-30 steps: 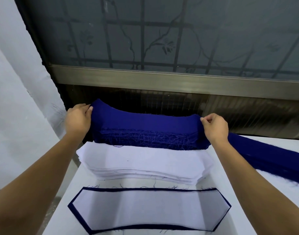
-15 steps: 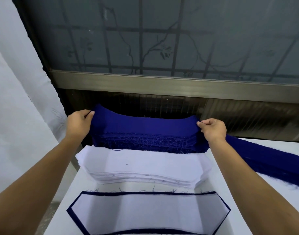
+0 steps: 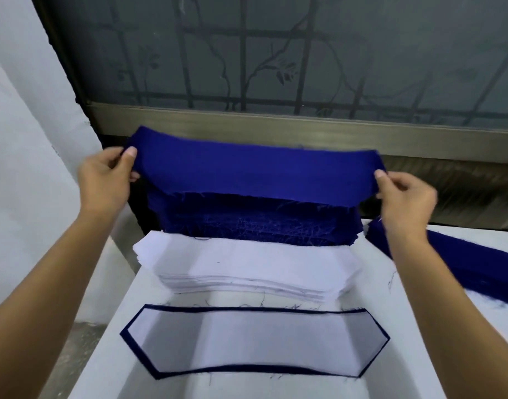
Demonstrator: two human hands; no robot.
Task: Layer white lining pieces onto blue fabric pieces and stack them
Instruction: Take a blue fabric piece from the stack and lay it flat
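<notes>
Below the barred window [image 3: 275, 53], mid-frame, fingers of my left hand [image 3: 103, 182] and right hand [image 3: 405, 200] pinch a blue fabric piece [image 3: 255, 174] by its ends, lifted above the blue stack [image 3: 258, 224], with the white lining stack [image 3: 247, 266] and a layered piece [image 3: 255, 341] lower on the bench [image 3: 419, 358].

A blue piece [image 3: 255, 171] hangs above the frayed blue stack [image 3: 255, 226]; the white lining stack [image 3: 247, 263] lies just nearer, then a layered pair [image 3: 255, 341], seemingly flat.
</notes>
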